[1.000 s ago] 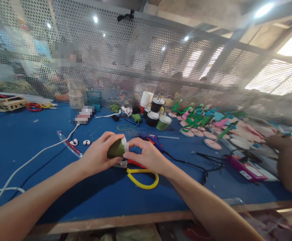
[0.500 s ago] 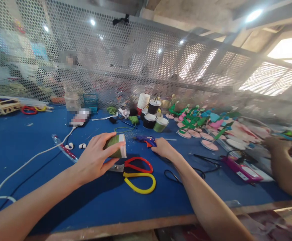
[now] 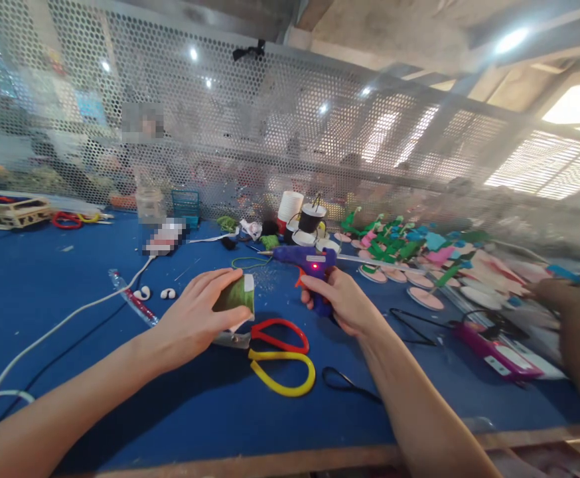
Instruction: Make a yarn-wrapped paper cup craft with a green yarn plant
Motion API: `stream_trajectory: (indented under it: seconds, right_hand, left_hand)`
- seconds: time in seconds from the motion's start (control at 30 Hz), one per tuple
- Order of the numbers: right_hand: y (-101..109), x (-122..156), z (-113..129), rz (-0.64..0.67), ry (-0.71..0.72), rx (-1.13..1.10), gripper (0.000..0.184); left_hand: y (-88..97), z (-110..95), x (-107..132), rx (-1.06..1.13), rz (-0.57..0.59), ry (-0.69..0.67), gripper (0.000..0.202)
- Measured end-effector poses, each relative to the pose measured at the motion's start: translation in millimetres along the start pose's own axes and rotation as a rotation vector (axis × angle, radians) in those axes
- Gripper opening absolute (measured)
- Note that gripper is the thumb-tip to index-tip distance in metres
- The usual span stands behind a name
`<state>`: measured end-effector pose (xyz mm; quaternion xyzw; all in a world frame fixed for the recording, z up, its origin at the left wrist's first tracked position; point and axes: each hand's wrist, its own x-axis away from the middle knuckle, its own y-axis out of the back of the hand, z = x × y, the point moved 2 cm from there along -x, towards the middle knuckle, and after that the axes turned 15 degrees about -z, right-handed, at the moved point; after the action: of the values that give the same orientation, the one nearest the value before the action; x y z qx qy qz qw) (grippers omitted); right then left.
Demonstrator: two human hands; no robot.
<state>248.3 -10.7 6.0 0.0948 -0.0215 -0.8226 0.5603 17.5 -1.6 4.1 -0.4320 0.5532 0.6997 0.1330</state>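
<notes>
Blue table (image 3: 210, 411), wide and flat, spreads before us. Over its middle, our right hand (image 3: 352, 299) is wrapped around the handle of the violet-blue plastic glue gun (image 3: 294, 256), whose nozzle points left. Nearer to us lie the scissors with red and yellow looped handles (image 3: 275, 354). To the left, our left hand (image 3: 190, 318) grips the small olive-green cup (image 3: 233, 297) with white patches. We judge this cup light, rather stiff, yet easily dented; we would hold it gently around its side wall.
</notes>
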Motion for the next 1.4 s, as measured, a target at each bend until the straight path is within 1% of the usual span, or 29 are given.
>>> stream_trajectory:
  seconds: [0.07, 0.2, 0.3, 0.37, 0.47, 0.57, 0.67, 0.77, 0.87, 1.0, 1.07, 1.2, 1.3, 1.4]
  right_hand:
    - [0, 11, 9, 0.01, 0.06, 0.015, 0.025]
    - [2, 30, 22, 0.037, 0.189, 0.098, 0.023]
    - [2, 38, 24, 0.046, 0.22, 0.172, 0.019]
    - [1, 41, 24, 0.028, 0.221, 0.221, 0.017]
    - [-1, 41, 24, -0.014, 0.213, 0.262, 0.018]
    - [-1, 39, 24, -0.035, 0.222, 0.279, 0.021]
    - [0, 41, 24, 0.015, 0.224, 0.298, 0.019]
    - [-2, 44, 23, 0.083, 0.213, 0.298, 0.015]
    - [-2, 46, 23, 0.117, 0.205, 0.326, 0.014]
    - [-2, 46, 25, 0.136, 0.232, 0.353, 0.014]
    - [-1, 45, 24, 0.14, 0.214, 0.356, 0.016]
    - [-1, 44, 23, 0.128, 0.17, 0.37, 0.018]
    - [-1, 46, 24, 0.123, 0.226, 0.374, 0.016]
    - [-1, 47, 24, 0.102, 0.29, 0.387, 0.015]
  left_hand:
    - [-0.4, 3, 0, -0.001, 0.015, 0.021, 0.023]
    - [-2.4, 8, 2, 0.028, -0.018, 0.067, 0.014]
    - [-4.9, 10, 4, 0.052, -0.045, 0.08, 0.011]
    - [-6.0, 11, 4, 0.086, -0.078, 0.096, 0.01]
    - [-6.4, 12, 4, 0.145, -0.119, 0.151, 0.02]
    - [-6.0, 12, 2, 0.149, -0.109, 0.177, 0.036]
    - [-5.8, 11, 1, 0.129, -0.084, 0.154, 0.044]
    - [-6.3, 12, 2, 0.122, -0.079, 0.152, 0.046]
    - [-6.9, 13, 3, 0.127, -0.08, 0.125, 0.04]
    - [-6.4, 12, 3, 0.116, -0.103, 0.078, 0.021]
    - [-6.0, 11, 4, 0.107, -0.13, 0.063, 0.016]
    - [-6.2, 12, 4, 0.077, -0.152, 0.038, 0.013]
    - [-6.4, 12, 4, 0.064, -0.144, 0.028, 0.012]
    - [-6.1, 12, 3, 0.084, -0.16, 0.051, 0.012]
